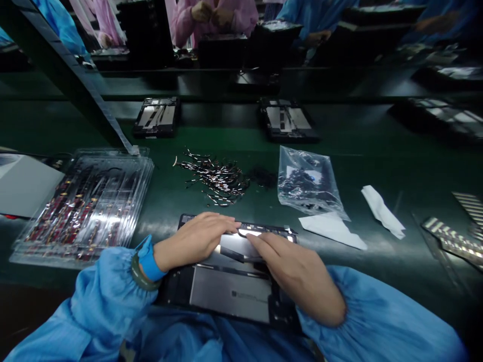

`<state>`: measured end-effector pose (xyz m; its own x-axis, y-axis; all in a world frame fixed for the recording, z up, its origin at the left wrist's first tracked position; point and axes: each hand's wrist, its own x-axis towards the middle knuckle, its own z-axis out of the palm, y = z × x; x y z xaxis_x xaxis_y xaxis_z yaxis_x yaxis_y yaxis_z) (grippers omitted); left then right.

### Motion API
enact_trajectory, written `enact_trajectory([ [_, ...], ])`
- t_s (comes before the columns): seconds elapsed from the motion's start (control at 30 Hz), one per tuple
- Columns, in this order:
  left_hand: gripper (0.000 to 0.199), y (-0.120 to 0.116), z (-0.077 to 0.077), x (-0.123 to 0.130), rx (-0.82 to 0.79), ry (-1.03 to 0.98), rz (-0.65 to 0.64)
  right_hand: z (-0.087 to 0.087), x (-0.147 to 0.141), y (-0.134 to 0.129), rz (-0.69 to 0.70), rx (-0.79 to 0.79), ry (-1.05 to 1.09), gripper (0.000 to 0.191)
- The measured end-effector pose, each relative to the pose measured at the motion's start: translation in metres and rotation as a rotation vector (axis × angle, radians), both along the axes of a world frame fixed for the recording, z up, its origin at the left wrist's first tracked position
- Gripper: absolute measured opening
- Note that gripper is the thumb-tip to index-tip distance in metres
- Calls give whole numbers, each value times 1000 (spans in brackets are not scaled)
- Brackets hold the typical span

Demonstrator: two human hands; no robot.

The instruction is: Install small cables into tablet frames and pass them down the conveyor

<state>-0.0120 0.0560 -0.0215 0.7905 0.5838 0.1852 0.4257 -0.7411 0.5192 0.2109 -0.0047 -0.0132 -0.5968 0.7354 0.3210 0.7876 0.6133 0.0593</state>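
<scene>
An opened flat device (232, 294) with silver panels lies in front of me at the table's near edge. My left hand (199, 236) rests palm down over its upper left part, fingers stretched toward the middle. My right hand (296, 271) lies over its right part, fingertips on the inner parts near the top edge. The two hands' fingertips are a small gap apart, and a thin dark strip shows between them. A pile of short dark cables with shiny ends (221, 178) is just beyond the device.
Stacked clear trays (86, 206) with small parts stand at the left beside a white box (26, 183). A clear bag (311, 181) and white paper pieces (334, 229) lie at the right. Two device stacks (156, 118) (289, 120) sit farther back. People in pink and blue sleeves work opposite.
</scene>
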Motion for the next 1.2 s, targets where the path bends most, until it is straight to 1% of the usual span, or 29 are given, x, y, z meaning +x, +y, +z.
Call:
enact_trajectory([
  [0.1,39,0,-2,0,24,10,-22,2,10,-6,9,-17,6,37],
  [0.27,43,0,-5,2,162,138,-80,-3,17,-11,10,63,-48,37],
  [0.53,42,-3,-7,3,242,174,-77,-11,18,-10,-41,170,-44,30],
  [0.83,41,-2,-9,3,271,120,-84,-14,16,-10,-60,152,-18,29],
  [1.0,40,-2,-8,3,287,139,-91,-13,16,-10,-61,143,1,30],
  [1.2,39,-1,-7,3,289,161,-93,-11,15,-11,-62,120,-37,32],
])
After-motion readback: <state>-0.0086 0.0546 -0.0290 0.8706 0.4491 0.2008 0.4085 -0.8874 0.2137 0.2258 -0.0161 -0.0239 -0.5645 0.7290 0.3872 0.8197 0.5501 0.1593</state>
